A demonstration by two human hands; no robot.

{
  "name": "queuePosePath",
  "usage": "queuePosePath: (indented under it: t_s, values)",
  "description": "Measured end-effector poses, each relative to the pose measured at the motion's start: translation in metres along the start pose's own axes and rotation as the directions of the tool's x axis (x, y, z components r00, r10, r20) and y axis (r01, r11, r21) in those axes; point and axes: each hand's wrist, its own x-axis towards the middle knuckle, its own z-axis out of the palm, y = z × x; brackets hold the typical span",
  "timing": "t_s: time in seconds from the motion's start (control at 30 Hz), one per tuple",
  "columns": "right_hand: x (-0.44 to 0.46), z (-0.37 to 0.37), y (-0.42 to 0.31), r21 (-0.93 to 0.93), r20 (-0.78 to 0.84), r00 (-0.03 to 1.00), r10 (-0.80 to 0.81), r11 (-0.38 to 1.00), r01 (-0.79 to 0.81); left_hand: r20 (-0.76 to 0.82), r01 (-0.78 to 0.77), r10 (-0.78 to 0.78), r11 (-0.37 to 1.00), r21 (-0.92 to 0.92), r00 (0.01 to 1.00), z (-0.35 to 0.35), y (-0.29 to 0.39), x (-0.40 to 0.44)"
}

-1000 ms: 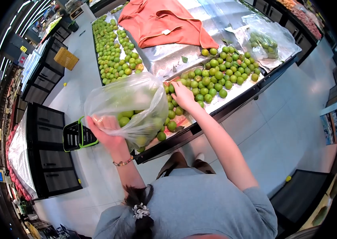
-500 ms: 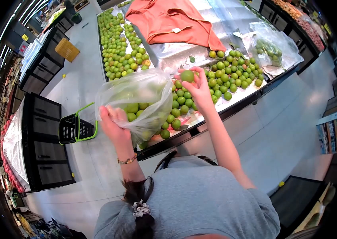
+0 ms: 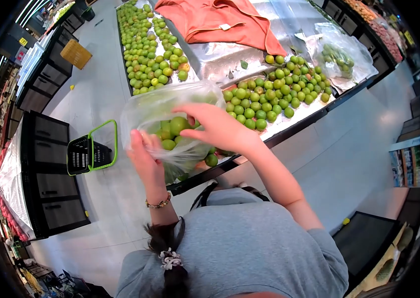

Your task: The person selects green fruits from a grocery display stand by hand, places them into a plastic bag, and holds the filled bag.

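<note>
My left hand (image 3: 146,158) grips the edge of a clear plastic bag (image 3: 202,97), its fingers closed on the film. Several limes (image 3: 169,144) show inside through the bag's mouth. Over that mouth reaches my right hand (image 3: 215,128), thumb and fingers curved around a green lime (image 3: 178,125). This lime is right by the other fruit in the bag; part of my fingertips is hidden behind it. Loose limes (image 3: 269,97) lie on the display stand beside the bag.
More limes (image 3: 145,54) fill the stand's left section. An orange-red cloth (image 3: 215,25) drapes over its middle. A bag of green fruit (image 3: 338,57) lies at the right corner. On the floor stand a black basket with a green handle (image 3: 88,154) and a yellow crate (image 3: 76,53).
My right hand has carried the lime leftward from above the pile to the bag's mouth. My left hand still holds the bag. The view has shifted slightly.
</note>
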Motion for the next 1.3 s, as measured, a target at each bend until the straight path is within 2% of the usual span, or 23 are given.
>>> queuePosePath:
  t_s: [0.07, 0.1, 0.13, 0.17, 0.23, 0.27, 0.3, 0.33, 0.4, 0.47, 0.5, 0.6, 0.7, 0.8, 0.83, 0.9, 0.97, 1.07, 1.17, 1.27, 1.3]
  values:
    - [-0.006, -0.023, -0.011, 0.098, -0.100, 0.995, 0.028, 0.995, -0.018, 0.052, 0.023, -0.021, 0.999, -0.033, 0.998, -0.007, -0.002, 0.002]
    - [-0.013, -0.036, -0.014, 0.171, -0.184, 0.980, 0.074, 0.984, -0.042, 0.080, 0.033, -0.029, 0.998, -0.045, 0.996, -0.010, -0.002, 0.003]
    - [-0.022, -0.044, -0.004, 0.155, -0.324, 0.942, 0.091, 0.987, -0.042, 0.075, 0.041, -0.038, 0.998, -0.042, 0.996, -0.010, -0.002, 0.003]
    - [-0.033, -0.051, 0.011, 0.095, -0.411, 0.899, 0.150, 0.988, -0.122, 0.067, 0.049, -0.046, 0.998, -0.040, 0.997, -0.010, -0.001, 0.004]
    - [-0.060, -0.060, 0.042, 0.100, -0.458, 0.779, 0.428, 0.896, -0.433, 0.041, 0.059, -0.057, 0.997, -0.053, 0.997, -0.012, -0.002, 0.004]
    - [-0.079, -0.055, 0.070, -0.019, -0.469, 0.737, 0.487, 0.829, -0.559, 0.027, 0.061, -0.060, 0.995, -0.072, 0.998, -0.014, -0.004, 0.006]
    - [-0.102, -0.047, 0.097, -0.319, -0.458, 0.748, 0.480, 0.697, -0.643, 0.012, 0.063, -0.062, 0.994, -0.092, 0.998, -0.015, -0.006, 0.006]
    - [-0.115, -0.038, 0.106, -0.391, -0.414, 0.715, 0.563, 0.599, -0.698, -0.003, 0.073, -0.074, 0.992, -0.101, 0.997, -0.015, -0.007, 0.006]
    - [-0.135, -0.011, 0.131, -0.219, -0.417, 0.698, 0.582, 0.681, -0.699, -0.033, 0.082, -0.086, 0.991, -0.110, 0.996, -0.015, -0.007, 0.007]
    - [-0.140, 0.005, 0.123, -0.374, -0.403, 0.722, 0.563, 0.618, -0.691, -0.002, 0.081, -0.081, 0.990, -0.119, 0.997, -0.018, -0.006, 0.009]
    - [-0.143, 0.011, 0.123, -0.310, -0.443, 0.707, 0.551, 0.646, -0.698, 0.017, 0.081, -0.080, 0.989, -0.125, 0.997, -0.018, -0.007, 0.009]
    - [-0.147, 0.015, 0.125, -0.307, -0.464, 0.705, 0.537, 0.649, -0.696, 0.006, 0.106, -0.106, 0.985, -0.136, 0.994, -0.023, -0.011, 0.012]
    - [-0.149, 0.010, 0.124, -0.226, -0.469, 0.725, 0.505, 0.725, -0.651, -0.043, 0.090, -0.096, 0.988, -0.126, 0.994, -0.020, -0.009, 0.011]
    - [-0.149, 0.009, 0.122, 0.323, -0.496, 0.587, 0.640, 0.763, -0.560, -0.037, 0.052, -0.056, 0.992, -0.111, 0.998, -0.019, -0.008, 0.009]
    - [-0.150, 0.008, 0.121, 0.453, -0.466, 0.597, 0.653, 0.756, -0.473, -0.011, 0.052, -0.054, 0.992, -0.116, 0.999, -0.017, -0.006, 0.007]
    - [-0.146, 0.004, 0.113, 0.506, -0.482, 0.638, 0.600, 0.785, -0.356, 0.045, 0.048, -0.043, 0.992, -0.120, 0.998, -0.014, -0.002, 0.005]
    - [-0.139, 0.001, 0.105, 0.545, -0.485, 0.662, 0.571, 0.790, -0.282, 0.002, 0.045, -0.045, 0.990, -0.134, 0.999, -0.013, -0.004, 0.005]
    - [-0.142, -0.003, 0.115, 0.220, -0.476, 0.709, 0.520, 0.851, -0.477, -0.011, 0.049, -0.051, 0.989, -0.138, 0.999, -0.014, -0.002, 0.005]
    - [-0.151, -0.003, 0.125, -0.196, -0.469, 0.695, 0.545, 0.703, -0.684, -0.043, 0.054, -0.059, 0.993, -0.101, 0.997, -0.016, -0.002, 0.005]
    - [-0.152, 0.004, 0.133, -0.410, -0.437, 0.747, 0.501, 0.629, -0.661, -0.018, 0.062, -0.064, 0.993, -0.103, 0.998, -0.019, -0.003, 0.005]
    - [-0.143, 0.005, 0.124, -0.380, -0.458, 0.757, 0.467, 0.667, -0.641, 0.005, 0.066, -0.066, 0.992, -0.110, 0.998, -0.020, -0.003, 0.005]
